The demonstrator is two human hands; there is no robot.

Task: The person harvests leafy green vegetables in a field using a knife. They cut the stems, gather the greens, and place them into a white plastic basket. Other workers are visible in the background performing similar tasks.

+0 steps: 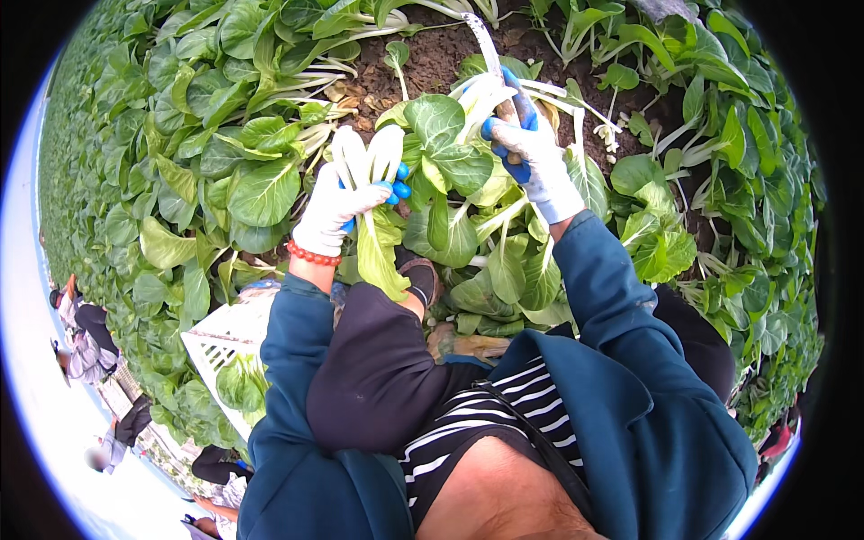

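My left hand [347, 202], in a white glove with blue fingertips, is closed around a small bunch of bok choy [368, 158]; its pale stalks point up and a yellow-green leaf hangs below. My right hand [530, 148], gloved alike, grips the wooden handle of a curved harvesting knife [482, 40], its blade pointing up and away and partly smeared. Against the right hand's fingers lies another bok choy [449, 142], its white base beside the handle; whether the fingers also hold it I cannot tell. Cut leaves [506, 270] lie below, between my hands and my knees.
Rows of bok choy [263, 169] stand at left and right, with brown soil [432, 61] between them. A white plastic crate [229, 331] holding greens stands by my left arm. My shoe [420, 277] is among the leaves. Several people [88, 351] are at the far left.
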